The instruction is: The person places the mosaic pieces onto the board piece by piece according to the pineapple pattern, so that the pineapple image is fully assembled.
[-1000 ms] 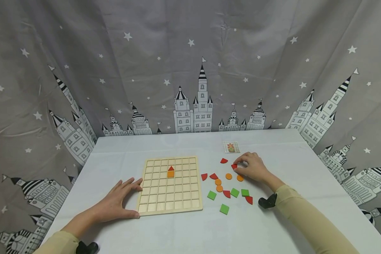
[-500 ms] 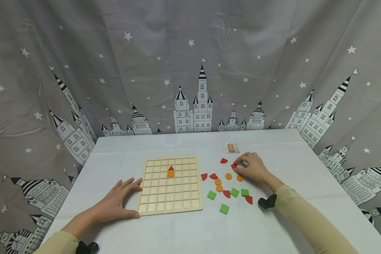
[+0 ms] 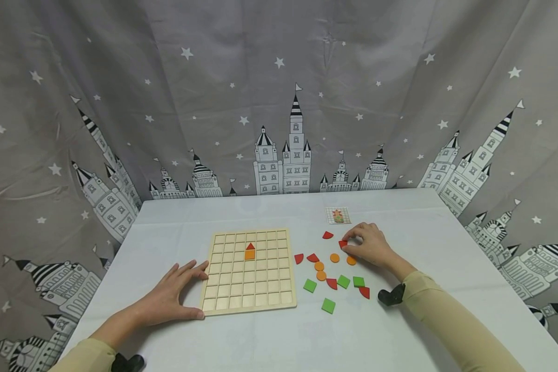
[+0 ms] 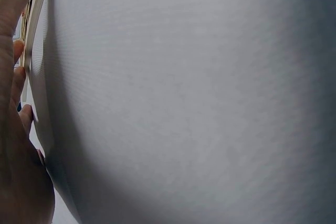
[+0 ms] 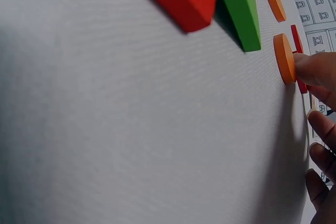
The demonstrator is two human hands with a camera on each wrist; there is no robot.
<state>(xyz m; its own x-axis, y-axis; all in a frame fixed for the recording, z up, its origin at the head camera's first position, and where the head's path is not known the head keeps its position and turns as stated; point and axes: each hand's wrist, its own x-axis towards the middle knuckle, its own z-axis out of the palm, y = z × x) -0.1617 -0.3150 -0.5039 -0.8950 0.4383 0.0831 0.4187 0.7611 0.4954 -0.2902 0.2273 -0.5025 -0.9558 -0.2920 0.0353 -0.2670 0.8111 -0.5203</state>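
Observation:
A wooden grid board (image 3: 248,289) lies on the white table, with an orange square (image 3: 249,254) and a red triangle (image 3: 250,246) in it. My left hand (image 3: 169,297) rests with spread fingers against the board's left edge, its thumb by the near left corner. Right of the board, my right hand (image 3: 369,245) pinches a red piece (image 3: 342,244) between thumb and fingertips, at table level. Fingertips cover part of that piece. An orange disc (image 3: 351,261) lies just below this hand; in the right wrist view the orange disc (image 5: 285,59) stands before the thumb.
Several red quarter-circle pieces (image 3: 327,235), orange discs (image 3: 335,258) and green squares (image 3: 328,306) lie scattered between the board and the right sleeve. A small patterned card (image 3: 338,215) lies behind them. A grey castle-print curtain (image 3: 279,129) hangs beyond the table's far edge.

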